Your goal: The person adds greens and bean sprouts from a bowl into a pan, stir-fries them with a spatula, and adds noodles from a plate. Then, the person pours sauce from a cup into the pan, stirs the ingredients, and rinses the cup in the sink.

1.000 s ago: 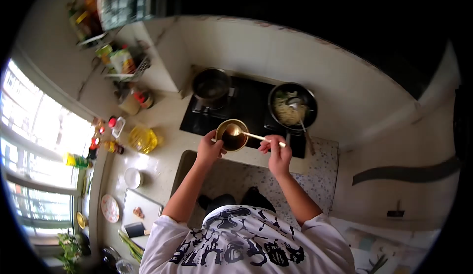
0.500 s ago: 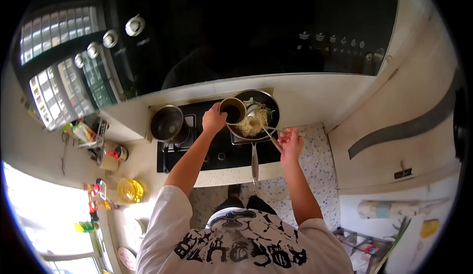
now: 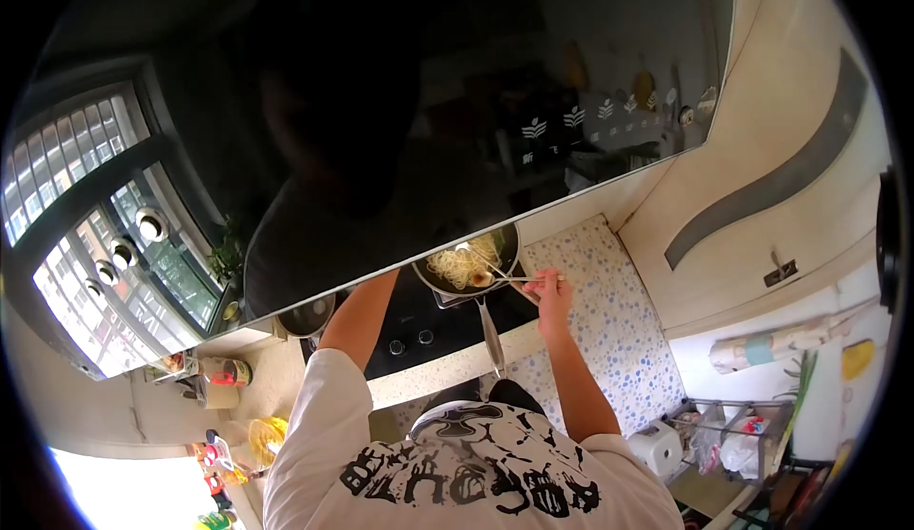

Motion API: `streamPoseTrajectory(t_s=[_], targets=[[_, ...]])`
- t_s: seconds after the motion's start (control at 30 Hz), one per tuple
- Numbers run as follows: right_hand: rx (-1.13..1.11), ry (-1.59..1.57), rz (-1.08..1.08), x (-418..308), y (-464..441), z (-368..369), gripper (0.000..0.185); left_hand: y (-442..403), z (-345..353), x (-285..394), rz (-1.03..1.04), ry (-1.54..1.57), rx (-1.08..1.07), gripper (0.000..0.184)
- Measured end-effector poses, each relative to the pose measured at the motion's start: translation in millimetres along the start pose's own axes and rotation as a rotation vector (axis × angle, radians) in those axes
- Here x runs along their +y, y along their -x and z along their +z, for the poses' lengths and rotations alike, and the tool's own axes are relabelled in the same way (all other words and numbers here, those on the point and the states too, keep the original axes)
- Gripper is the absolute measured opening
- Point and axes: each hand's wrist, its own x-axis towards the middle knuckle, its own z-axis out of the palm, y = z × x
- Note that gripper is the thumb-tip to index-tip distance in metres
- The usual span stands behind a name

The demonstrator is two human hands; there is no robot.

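Observation:
My right hand (image 3: 550, 297) is closed around thin long-handled utensils at the right side of the frying pan (image 3: 515, 261). One slim handle (image 3: 490, 265) slants up to a shiny metal head in the food; another crosses the pan's near right rim. Their exact kinds are hard to make out. Pale noodles (image 3: 452, 268) with some green lie in the pan, which sits on the black stove (image 3: 409, 316), its silver handle toward my body. My left forearm (image 3: 364, 306) reaches under the dark range hood, which hides my left hand and whatever it holds.
The glossy range hood (image 3: 457, 101) overhangs the back of the stove. Its edge partly covers a dark pot (image 3: 307, 316) at the left. An oil bottle (image 3: 267, 440) stands on the left counter. Speckled countertop (image 3: 600, 320) lies to the right, near a rack (image 3: 733, 435).
The view has shifted, so the hood now covers more of the stove. My left hand, which held a small round bowl beside the pan, is now hidden. My right hand still grips the utensils.

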Motion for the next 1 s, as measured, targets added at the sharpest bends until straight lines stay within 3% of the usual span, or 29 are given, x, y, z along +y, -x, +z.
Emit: streamPoseTrajectory(t_s=[0.23, 1.0], targets=[[-0.156, 0.088, 0.045, -12.5, -16.1, -18.1, 0.036, 11.6, -24.0, 5.0, -0.130, 0.032, -0.180, 0.037], [-0.177, 0.195, -0.036, 11.1, 9.0, -14.4, 0.040, 12.9, -65.6, 11.4, -0.200, 0.035, -0.237, 0.045]])
